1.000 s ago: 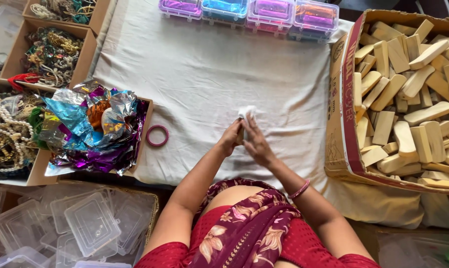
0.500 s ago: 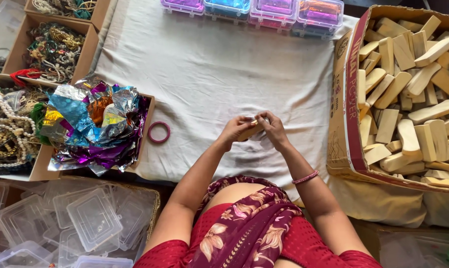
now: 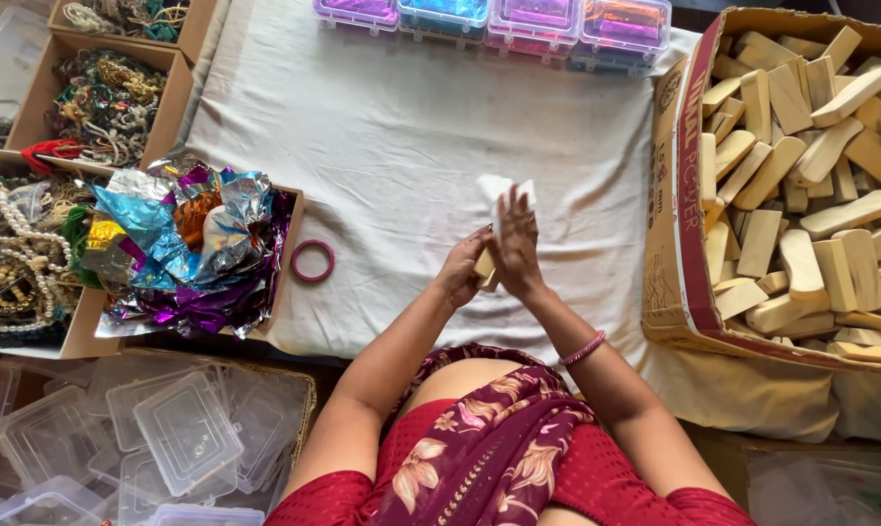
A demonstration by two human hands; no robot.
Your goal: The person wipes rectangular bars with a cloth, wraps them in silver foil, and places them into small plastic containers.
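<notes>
Both hands meet over the white cloth-covered surface [image 3: 402,146]: left hand [image 3: 463,278] w/ closed grip on a small pale wooden block [image 3: 485,266], right hand [image 3: 515,244] pressing a white piece of cloth [image 3: 497,187] against it, fingers wrapped. Pink bangle [image 3: 313,261] lies left, beside box of shiny foil [image 3: 182,244]. Carton of wooden blocks [image 3: 801,185] at right.

A home craft workshop: boxes of beads [image 3: 17,273], foil [image 3: 182,244], wooden blocks [image 3: 801,185].
</notes>
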